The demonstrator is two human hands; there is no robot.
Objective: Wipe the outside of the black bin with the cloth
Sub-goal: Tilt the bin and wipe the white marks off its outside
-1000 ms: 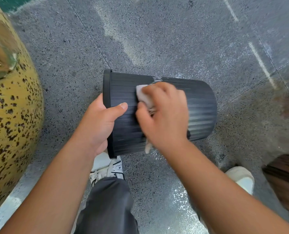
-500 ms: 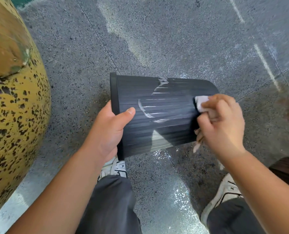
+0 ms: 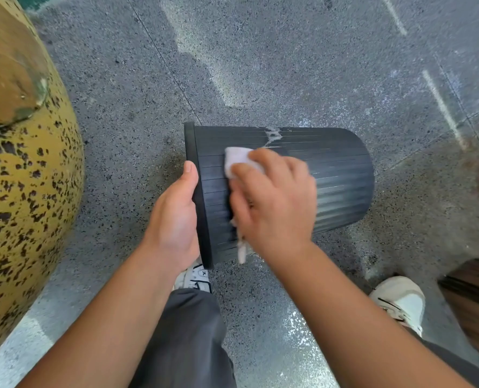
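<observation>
Our left hand (image 3: 176, 217) grips the rim of the black bin (image 3: 342, 175), held on its side above the speckled floor (image 3: 288, 65). Our right hand (image 3: 274, 197) presses the bunched cloth (image 3: 236, 161) near the rim — we should run along the ribs, towards the white smear (image 3: 273, 134) — turning as needed. A mottled yellow boulder (image 3: 28, 175) stands far left.

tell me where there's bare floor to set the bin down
Bare floor beyond the black bin, and between the shoes. Crowded left by the yellow speckled pot; brown wooden object bottom right.
</observation>
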